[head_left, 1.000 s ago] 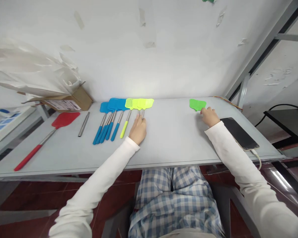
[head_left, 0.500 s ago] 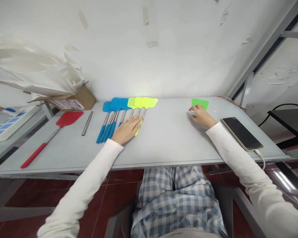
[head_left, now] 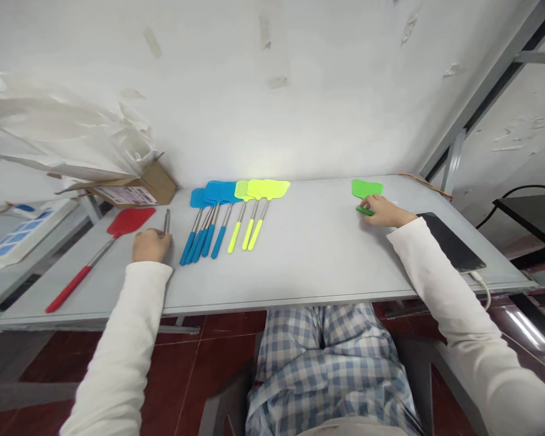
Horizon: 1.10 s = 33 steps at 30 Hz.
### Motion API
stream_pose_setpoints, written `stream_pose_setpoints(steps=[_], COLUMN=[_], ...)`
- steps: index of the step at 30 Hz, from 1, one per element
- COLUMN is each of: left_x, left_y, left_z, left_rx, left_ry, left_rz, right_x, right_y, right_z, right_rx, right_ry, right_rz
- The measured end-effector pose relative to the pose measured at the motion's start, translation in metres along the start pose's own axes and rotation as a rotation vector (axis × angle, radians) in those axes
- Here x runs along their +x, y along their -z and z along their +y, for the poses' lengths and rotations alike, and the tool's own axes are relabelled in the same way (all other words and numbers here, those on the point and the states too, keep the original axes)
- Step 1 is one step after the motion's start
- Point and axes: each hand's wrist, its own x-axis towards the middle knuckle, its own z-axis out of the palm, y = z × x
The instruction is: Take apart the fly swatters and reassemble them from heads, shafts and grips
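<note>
My left hand (head_left: pixel 151 245) is closed on the lower part of a thin metal tube (head_left: pixel 167 220), whose upper end sticks out past the fingers. Left of it lies a red fly swatter (head_left: pixel 89 266). My right hand (head_left: pixel 380 212) grips a short green handle-like piece (head_left: pixel 364 211) just below a green fly swatter head (head_left: pixel 367 188). Whether the two green parts are joined is hidden by the fingers. Between my hands, blue fly swatters (head_left: pixel 204 239) and yellow fly swatters (head_left: pixel 254 233) lie in an overlapping row, handles toward me.
A black phone (head_left: pixel 456 245) with a white cable lies partly behind my right forearm. At the back left stands an open cardboard box (head_left: pixel 140 184) with white plastic film. The wall rises behind the grey table (head_left: pixel 300 260).
My left hand has left the yellow swatter handles and moved left to the metal tube, which it now grips. My right fingers have closed on the green piece, which has shifted slightly right.
</note>
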Motion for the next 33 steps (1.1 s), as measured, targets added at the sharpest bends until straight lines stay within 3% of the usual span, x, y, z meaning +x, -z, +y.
stream_pose_setpoints(steps=[3, 6, 8, 11, 15, 18, 21, 33], left_x=[-0.004, -0.017, -0.025, -0.035, -0.041, -0.041, -0.037, -0.039], left_y=[0.018, 0.031, 0.029, 0.006, -0.048, -0.084, -0.104, -0.111], left_z=[0.036, 0.099, 0.148, 0.216, 0.276, 0.296, 0.303, 0.297], left_rx=[0.015, -0.232, -0.628, -1.160, -1.412, -1.504, -1.567, -1.508], left_ry=[0.318, 0.363, 0.298, 0.155, -0.018, -0.039, -0.023, -0.079], left_rz=[0.134, 0.200, 0.194, -0.057, -0.297, -0.317, -0.265, -0.354], right_x=[-0.003, -0.004, -0.003, -0.001, 0.000, 0.000, -0.001, -0.002], right_y=[0.005, 0.006, 0.004, -0.002, -0.014, -0.021, -0.023, -0.025], right_z=[0.005, 0.006, 0.001, -0.016, -0.042, -0.052, -0.055, -0.055], right_rx=[-0.015, -0.003, 0.025, 0.119, 0.266, 0.297, 0.300, 0.318], right_ry=[-0.094, -0.092, -0.049, 0.086, 0.364, 0.490, 0.547, 0.550], right_rz=[-0.031, -0.005, 0.049, 0.178, 0.361, 0.425, 0.452, 0.495])
